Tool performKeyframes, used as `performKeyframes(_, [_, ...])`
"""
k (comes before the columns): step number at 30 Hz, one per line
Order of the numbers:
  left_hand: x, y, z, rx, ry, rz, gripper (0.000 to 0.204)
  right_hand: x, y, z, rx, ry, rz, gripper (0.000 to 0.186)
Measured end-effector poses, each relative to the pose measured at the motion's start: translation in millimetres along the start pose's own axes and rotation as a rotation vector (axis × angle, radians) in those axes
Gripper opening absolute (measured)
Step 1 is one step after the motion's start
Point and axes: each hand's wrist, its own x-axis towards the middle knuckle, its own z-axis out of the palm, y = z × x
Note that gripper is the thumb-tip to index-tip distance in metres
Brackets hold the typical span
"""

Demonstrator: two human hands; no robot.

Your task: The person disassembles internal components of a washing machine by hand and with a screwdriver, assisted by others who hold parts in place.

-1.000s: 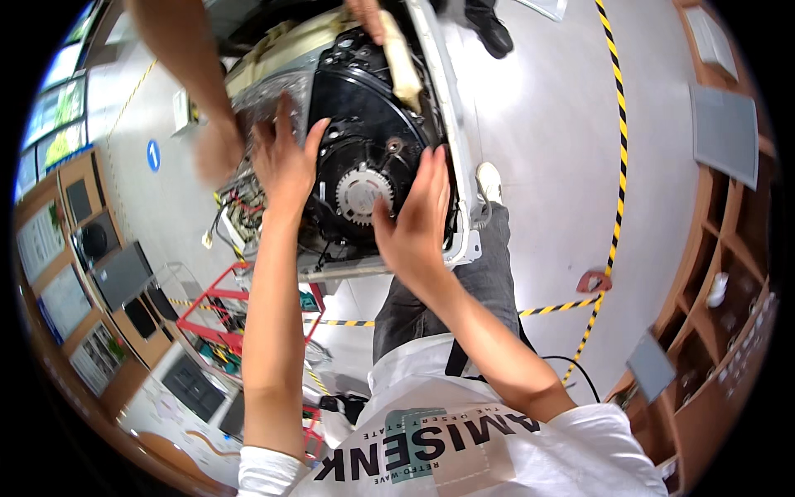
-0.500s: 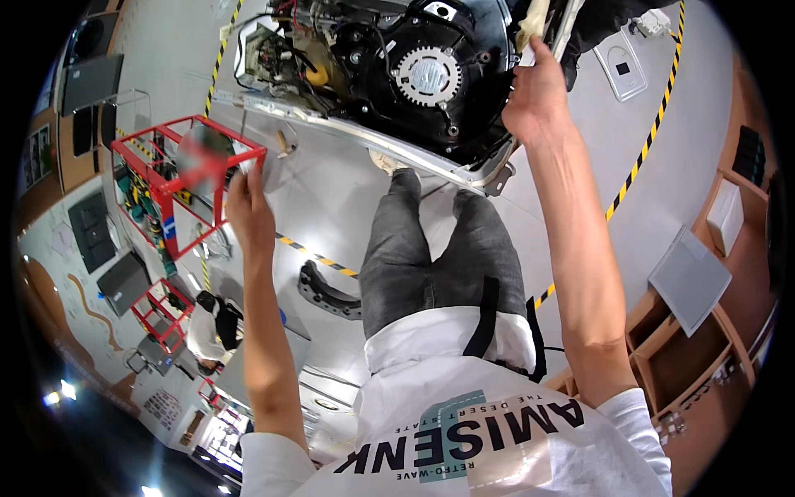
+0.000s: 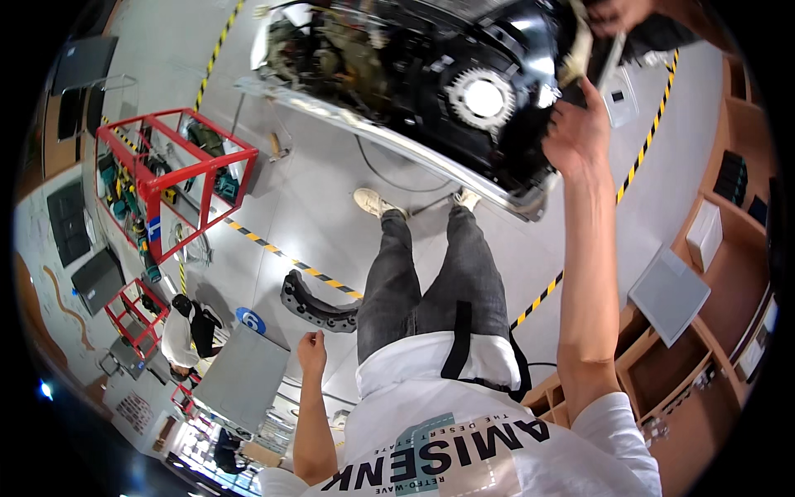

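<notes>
In front of me is a large opened machine [image 3: 410, 79] with wiring at its left end. Its black round housing carries a toothed silver disc [image 3: 482, 98]. A pale metal edge [image 3: 364, 128] runs along its near side. My right hand [image 3: 580, 131] is at the machine's right end, thumb up and the other fingers bent at the black edge, partly hidden. Just beyond the thumb is a cream-coloured piece [image 3: 575, 62]. My left hand [image 3: 312, 352] hangs low at my left side, fingers curled, with nothing visible in it.
Another person's hand [image 3: 617, 15] reaches in at the far right. On the left stands a red metal frame cart [image 3: 186, 170] holding green power tools. A curved black part [image 3: 319, 306] lies on the floor by my legs. Wooden shelving [image 3: 662, 360] lines the right side.
My left hand has drawn back from beside the red cart to near my body. The machine appears shifted right and blurred, with my right hand still at its end. Another person's hand has appeared.
</notes>
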Motion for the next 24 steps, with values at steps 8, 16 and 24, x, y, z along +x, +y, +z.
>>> performKeyframes(8, [51.3,-8.7,-54.4,-0.383,0.024,0.033,0.033,56.5,14.2,-43.5,-0.118,-0.36,-0.045,0.031])
performKeyframes(16, [82.5,-71.8,-110.9,-0.879,-0.066,-0.191,0.034,60.5,26.5,-9.5,-0.493,0.309,-0.164,0.045])
performKeyframes(24, [121.6,-56.0,-178.0,-1.686,-0.193,-0.281,0.031,12.4,61.8,137.3,-0.81,0.209,-0.828,0.042])
